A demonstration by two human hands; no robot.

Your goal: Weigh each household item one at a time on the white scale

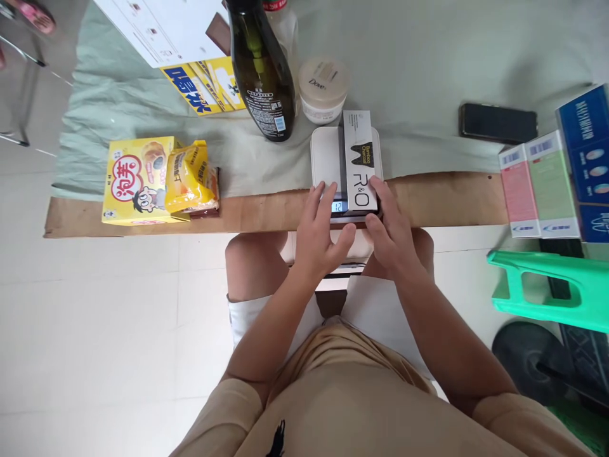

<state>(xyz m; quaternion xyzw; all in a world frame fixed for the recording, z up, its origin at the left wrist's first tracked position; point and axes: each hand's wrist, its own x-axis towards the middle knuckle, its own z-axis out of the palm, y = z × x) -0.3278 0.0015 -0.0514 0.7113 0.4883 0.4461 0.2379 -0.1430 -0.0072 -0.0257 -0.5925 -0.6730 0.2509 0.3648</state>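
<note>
A white digital kitchen scale (pixel 325 155) lies at the table's front edge, its small lit display (pixel 337 207) partly readable. On the scale's right half rests a long grey-and-white "Bamboo Charcoal" box (pixel 358 136), its near end beside the display. My left hand (pixel 318 238) is open, its fingertips at the scale's front left corner and the thumb apart over the edge. With fingers spread, my right hand (pixel 392 238) is at the front right corner, the index fingertip by the box's near end. Whether that fingertip touches the box or only the scale, I cannot tell.
Behind the scale stand a Dove jar (pixel 323 89) and a dark pump bottle (pixel 264 76). A yellow snack box (pixel 137 181) and yellow packet (pixel 188 178) sit left. Rightward are a phone (pixel 498 124), upright boxes (pixel 552 184) and a green stool (pixel 552 289).
</note>
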